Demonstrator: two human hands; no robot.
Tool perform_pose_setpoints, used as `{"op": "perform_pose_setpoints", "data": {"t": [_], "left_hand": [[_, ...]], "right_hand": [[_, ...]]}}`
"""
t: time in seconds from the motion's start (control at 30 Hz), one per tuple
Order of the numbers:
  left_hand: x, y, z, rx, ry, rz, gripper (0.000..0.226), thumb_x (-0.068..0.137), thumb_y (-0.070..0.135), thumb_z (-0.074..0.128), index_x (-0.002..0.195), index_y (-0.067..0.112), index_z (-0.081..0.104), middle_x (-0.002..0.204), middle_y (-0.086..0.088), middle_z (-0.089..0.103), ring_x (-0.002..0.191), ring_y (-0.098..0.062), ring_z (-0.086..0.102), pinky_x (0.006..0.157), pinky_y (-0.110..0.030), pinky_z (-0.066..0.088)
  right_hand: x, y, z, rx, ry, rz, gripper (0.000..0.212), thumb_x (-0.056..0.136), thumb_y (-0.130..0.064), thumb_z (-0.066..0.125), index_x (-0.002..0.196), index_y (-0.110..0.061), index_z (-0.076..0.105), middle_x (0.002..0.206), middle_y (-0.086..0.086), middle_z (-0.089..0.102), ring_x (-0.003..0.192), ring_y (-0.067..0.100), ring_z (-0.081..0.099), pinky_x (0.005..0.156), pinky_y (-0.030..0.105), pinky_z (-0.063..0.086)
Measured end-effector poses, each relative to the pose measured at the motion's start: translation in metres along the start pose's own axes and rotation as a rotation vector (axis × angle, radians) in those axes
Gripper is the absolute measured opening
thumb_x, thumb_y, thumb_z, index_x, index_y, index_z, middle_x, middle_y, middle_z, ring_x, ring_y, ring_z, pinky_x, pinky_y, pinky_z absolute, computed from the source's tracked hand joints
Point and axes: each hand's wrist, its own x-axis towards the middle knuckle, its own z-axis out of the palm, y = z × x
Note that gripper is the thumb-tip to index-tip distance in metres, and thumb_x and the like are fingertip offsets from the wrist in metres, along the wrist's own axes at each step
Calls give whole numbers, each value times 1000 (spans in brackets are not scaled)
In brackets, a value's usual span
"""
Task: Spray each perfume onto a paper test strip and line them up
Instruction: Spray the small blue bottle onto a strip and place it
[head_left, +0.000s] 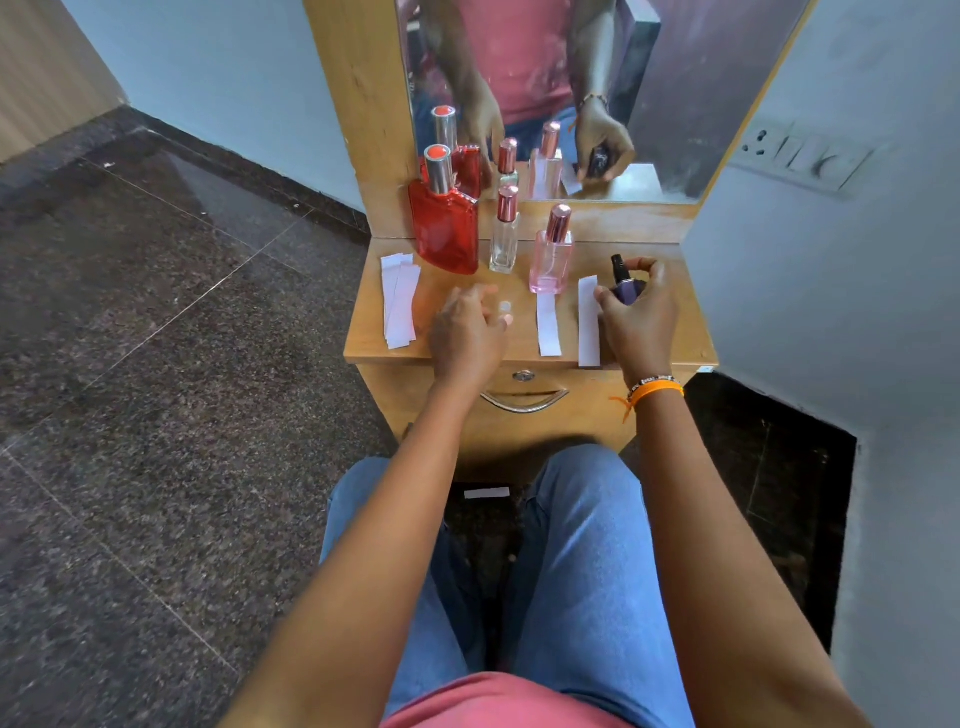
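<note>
Near the surface's right front edge, the right hand (641, 306) pinches the dark purple bottle (626, 283) just beside 1 paper strip (588, 321) lying lengthwise front-to-back at its left, while the left hand (467, 330) hovers spread.

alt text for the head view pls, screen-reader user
A seated person's right hand holds a small dark bottle over a wooden dresser; the left hand hovers open. Red, clear and pink bottles stand before a mirror, with paper strips laid out.
</note>
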Motion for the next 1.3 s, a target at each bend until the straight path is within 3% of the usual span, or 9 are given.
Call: {"op": "perform_pose_setpoints", "data": {"t": [0.1, 0.47, 0.63, 0.77, 0.87, 0.97, 1.1, 1.2, 1.3], "left_hand": [[0, -1, 5, 28, 18, 17, 25, 87, 21, 62, 112, 20, 63, 109, -3, 63, 101, -22, 57, 82, -37, 51], [1, -2, 6, 13, 18, 12, 14, 88, 21, 61, 101, 20, 67, 106, -1, 62, 101, -22, 56, 84, -40, 51], [1, 3, -1, -164, -37, -44, 13, 87, 22, 62, 98, 18, 68, 101, 1, 63, 91, -14, 57, 74, -24, 45], [-4, 17, -8, -432, -114, -147, 17, 87, 29, 63, 99, 19, 68, 87, 16, 62, 80, 4, 53, 62, -11, 35], [-6, 26, -14, -646, -210, -248, 14, 85, 29, 65, 95, 19, 68, 81, 15, 61, 72, 1, 51, 59, -13, 36], [-10, 34, -17, -730, -250, -272, 5, 84, 24, 68, 86, 19, 68, 73, 12, 60, 66, -3, 48, 57, -15, 36], [-15, 40, -22, -679, -239, -255, 5, 83, 25, 69, 84, 21, 68, 73, 12, 62, 66, -3, 48, 57, -16, 37], [-19, 39, -25, -624, -272, -263, 7, 82, 27, 69, 84, 20, 69, 76, 10, 63, 68, -2, 50, 58, -17, 37], [-23, 40, -24, -666, -283, -292, 8, 81, 26, 70, 84, 18, 68, 76, 7, 62, 69, -5, 48, 61, -20, 38]], "right_hand": [[5, 2, 10, -104, 22, -47, 31, 83, -11, 66, 112, -10, 54, 100, 6, 66, 87, 14, 61, 67, 23, 48], [2, 10, 18, -290, 58, -157, 30, 87, -17, 65, 114, -13, 53, 104, 8, 71, 95, 24, 67, 67, 26, 43], [0, 6, 14, -214, 59, -153, 33, 85, -11, 66, 115, -11, 52, 104, 9, 68, 94, 21, 66, 69, 27, 49], [-17, -4, 4, -7, 73, -230, 33, 85, -5, 63, 115, -5, 51, 91, -10, 55, 79, -2, 56, 67, 3, 41], [-41, -5, -4, 54, -166, -299, 39, 84, 0, 58, 120, -9, 46, 85, -17, 52, 74, -9, 54, 63, 10, 43], [-58, -9, -7, 61, -339, -292, 47, 85, 0, 58, 127, -11, 39, 78, -7, 54, 68, -2, 55, 61, 12, 44], [-63, -16, -9, 89, -342, -280, 53, 86, 1, 57, 133, -14, 36, 84, 0, 57, 73, 11, 58, 67, 15, 47], [-64, -22, -12, 83, -350, -280, 55, 86, 1, 57, 134, -17, 38, 97, 8, 62, 81, 20, 61, 75, 30, 52], [-67, -25, -14, 50, -385, -324, 56, 85, 3, 55, 135, -17, 39, 91, 8, 61, 75, 19, 59, 75, 37, 52]]}}
